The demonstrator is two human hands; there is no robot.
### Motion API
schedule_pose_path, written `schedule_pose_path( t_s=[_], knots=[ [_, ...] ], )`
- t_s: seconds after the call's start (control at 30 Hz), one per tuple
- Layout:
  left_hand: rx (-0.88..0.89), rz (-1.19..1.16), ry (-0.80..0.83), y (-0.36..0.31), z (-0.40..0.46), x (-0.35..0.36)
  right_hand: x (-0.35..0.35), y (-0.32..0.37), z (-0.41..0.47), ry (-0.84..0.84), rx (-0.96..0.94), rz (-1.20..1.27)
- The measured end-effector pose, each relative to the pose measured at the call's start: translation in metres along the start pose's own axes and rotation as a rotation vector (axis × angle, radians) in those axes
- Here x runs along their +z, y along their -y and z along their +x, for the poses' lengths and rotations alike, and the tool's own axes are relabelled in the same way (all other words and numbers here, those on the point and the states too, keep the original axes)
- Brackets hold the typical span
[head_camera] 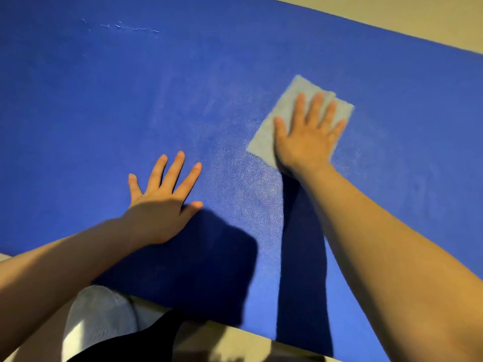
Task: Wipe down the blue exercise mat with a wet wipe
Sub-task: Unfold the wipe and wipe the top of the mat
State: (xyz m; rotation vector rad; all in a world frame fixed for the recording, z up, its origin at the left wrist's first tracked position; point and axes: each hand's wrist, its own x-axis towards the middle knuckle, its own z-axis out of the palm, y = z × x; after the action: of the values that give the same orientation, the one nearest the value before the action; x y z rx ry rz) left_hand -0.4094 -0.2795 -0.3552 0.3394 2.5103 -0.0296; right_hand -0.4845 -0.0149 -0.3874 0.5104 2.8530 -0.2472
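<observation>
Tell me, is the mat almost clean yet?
Partly, I'd guess. The mat has a pale, damp-looking sheen in the middle, beside the wipe, so that patch looks done. Right now the right hand presses the wipe flat, while the left hand rests on the mat. The far left, with its scuff marks, shows no sheen, so it probably still needs wiping.

right hand (307,138) flat on wet wipe (271,131) | left hand (159,205) flat on mat (104,113)
</observation>
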Motion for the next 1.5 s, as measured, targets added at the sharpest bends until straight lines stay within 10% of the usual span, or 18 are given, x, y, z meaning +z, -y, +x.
schedule_pose_path(
  t_s=[0.2,0.5,0.8,1.27,1.5],
  knots=[
    [0.069,-0.009,-0.184,0.003,0.0,0.0,0.012,0.035,-0.022,0.033,-0.46,-0.087],
    [0.076,-0.094,-0.349,0.002,0.044,-0.027,0.002,-0.069,-0.017,-0.107,0.151,0.076],
    [-0.118,-0.141,-0.163,-0.021,0.13,-0.073,0.042,0.033,-0.062,-0.117,-0.348,-0.011],
    [-0.156,-0.167,0.17,-0.025,0.141,-0.092,-0.04,-0.077,0.108,-0.056,0.212,0.062],
    [-0.229,-0.099,0.155,-0.034,0.142,-0.097,-0.005,0.05,0.072,-0.019,-0.231,-0.045]
  ],
)
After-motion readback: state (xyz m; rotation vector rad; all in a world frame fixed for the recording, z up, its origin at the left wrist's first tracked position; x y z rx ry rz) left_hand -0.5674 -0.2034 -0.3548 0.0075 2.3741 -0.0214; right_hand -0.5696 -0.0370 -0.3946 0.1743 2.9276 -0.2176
